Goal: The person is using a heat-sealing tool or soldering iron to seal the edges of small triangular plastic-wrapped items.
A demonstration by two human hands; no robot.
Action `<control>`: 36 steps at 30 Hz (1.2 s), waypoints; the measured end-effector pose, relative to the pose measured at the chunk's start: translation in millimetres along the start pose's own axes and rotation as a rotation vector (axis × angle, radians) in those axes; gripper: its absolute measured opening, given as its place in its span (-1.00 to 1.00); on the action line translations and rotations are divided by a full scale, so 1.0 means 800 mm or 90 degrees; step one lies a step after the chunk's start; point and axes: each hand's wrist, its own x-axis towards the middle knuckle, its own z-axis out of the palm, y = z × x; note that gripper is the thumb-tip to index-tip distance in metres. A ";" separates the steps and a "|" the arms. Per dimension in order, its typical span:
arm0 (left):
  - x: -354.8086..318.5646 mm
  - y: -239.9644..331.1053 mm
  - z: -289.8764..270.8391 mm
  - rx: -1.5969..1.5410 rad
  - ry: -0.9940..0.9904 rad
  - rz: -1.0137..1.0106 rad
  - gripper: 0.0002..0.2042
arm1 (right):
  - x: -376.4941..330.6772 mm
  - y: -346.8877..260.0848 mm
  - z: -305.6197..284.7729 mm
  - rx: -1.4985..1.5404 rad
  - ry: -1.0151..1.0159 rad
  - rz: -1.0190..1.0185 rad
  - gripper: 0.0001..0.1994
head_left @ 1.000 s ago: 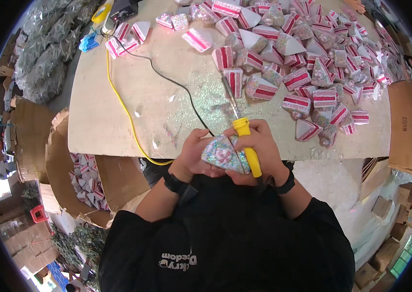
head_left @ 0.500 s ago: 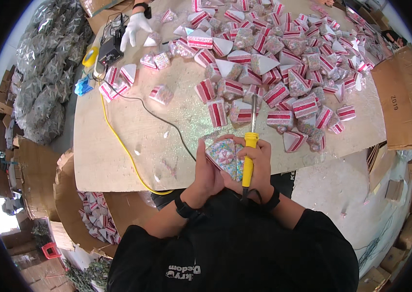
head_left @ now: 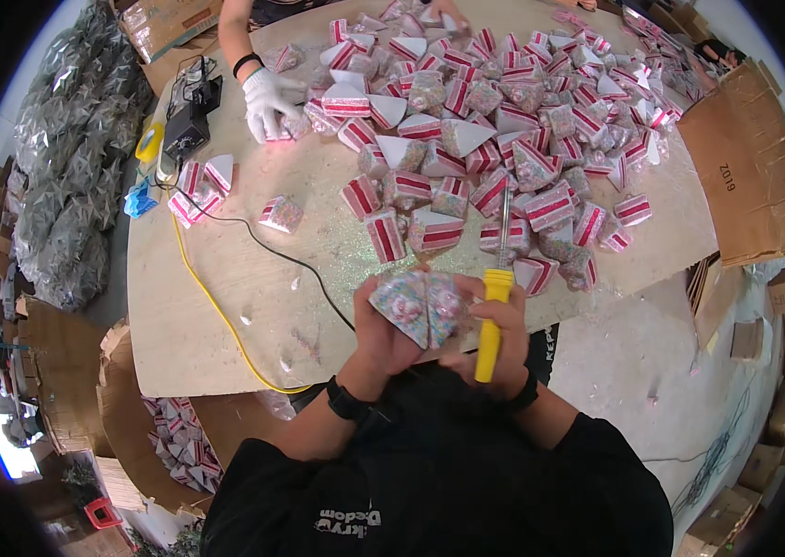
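My left hand point(head_left: 379, 336) is closed around two decorated toy cake slices point(head_left: 414, 306), pressed side by side over the table's near edge. Their pastel sprinkled tops face up. In my right hand point(head_left: 509, 342) is a soldering iron point(head_left: 496, 316) with a yellow handle, its metal shaft pointing away from me toward the pile. The fingertips of that same hand reach the right side of the held slices. Beyond my hands lies a large pile of cake slices point(head_left: 467, 135) with pink and white striped sides.
At the far left, a co-worker's white-gloved hand point(head_left: 272, 104) touches a slice. A black control box point(head_left: 186, 130), yellow cable point(head_left: 212, 323) and dark cord lie left on the table point(head_left: 225, 278). Cardboard boxes point(head_left: 747, 176) stand right; an open carton point(head_left: 128, 408) holds slices lower left.
Both slices have tipped and shifted slightly left in my hands. The soldering iron has moved a little right. The co-worker's gloved hand has come nearer, onto a slice.
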 end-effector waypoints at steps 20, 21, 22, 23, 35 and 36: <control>0.001 0.037 0.005 0.130 0.079 0.293 -0.24 | -0.025 -0.042 -0.031 0.266 0.046 0.018 -0.42; 0.000 0.036 0.005 0.128 0.081 0.295 -0.24 | -0.024 -0.042 -0.029 0.254 0.026 -0.032 -0.45; -0.001 0.036 0.005 0.131 0.064 0.297 -0.25 | -0.023 -0.041 -0.027 0.242 0.006 -0.083 -0.49; -0.003 0.036 0.004 0.134 0.048 0.301 -0.25 | -0.015 -0.043 -0.028 0.251 -0.024 -0.088 -0.53; -0.018 0.040 -0.002 0.170 0.118 0.345 -0.25 | -0.006 -0.048 -0.013 0.196 -0.061 -0.094 -0.59; -0.019 0.040 -0.003 0.169 0.119 0.347 -0.25 | -0.006 -0.048 -0.012 0.197 -0.063 -0.094 -0.59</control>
